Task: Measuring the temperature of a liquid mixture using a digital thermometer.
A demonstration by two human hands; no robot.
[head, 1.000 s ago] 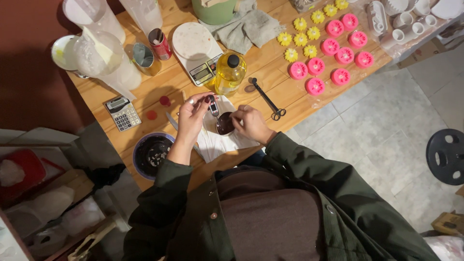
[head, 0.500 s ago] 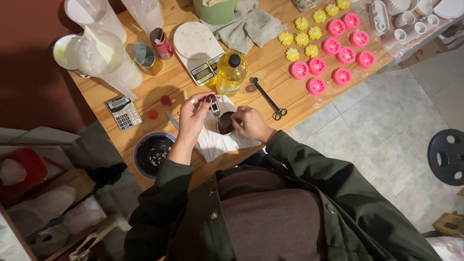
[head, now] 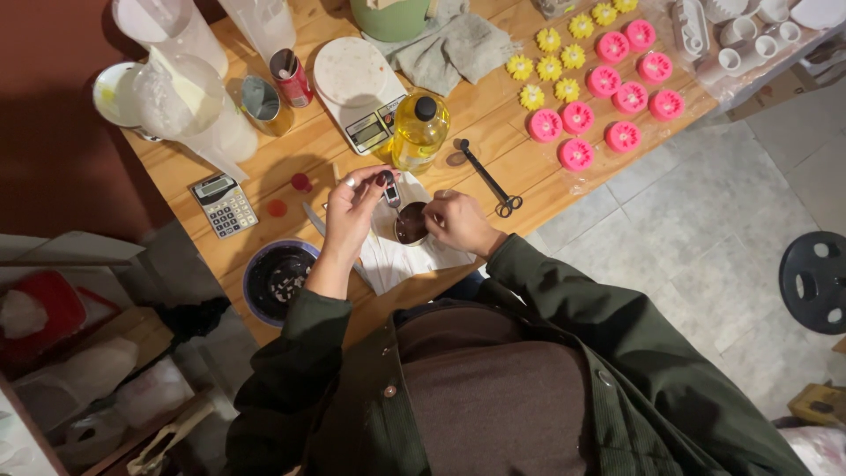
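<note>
My left hand (head: 356, 208) pinches a small digital probe thermometer (head: 393, 193), its tip down in a small cup of dark brown liquid (head: 411, 224). My right hand (head: 458, 220) grips the right side of that cup. The cup rests on a white paper towel (head: 401, 257) at the near edge of the wooden table (head: 493, 150).
A bottle of yellow oil (head: 418, 130) and a white kitchen scale (head: 357, 84) stand just behind the cup. Black scissors-like tongs (head: 489, 179) lie to the right. Pink and yellow flower-shaped moulds (head: 592, 84) fill the far right. A calculator (head: 224, 204), a dark bowl (head: 277, 279) and plastic jugs (head: 176, 79) sit left.
Both hands stay at the cup. The left hand has shifted the thermometer slightly; nothing else on the table moved.
</note>
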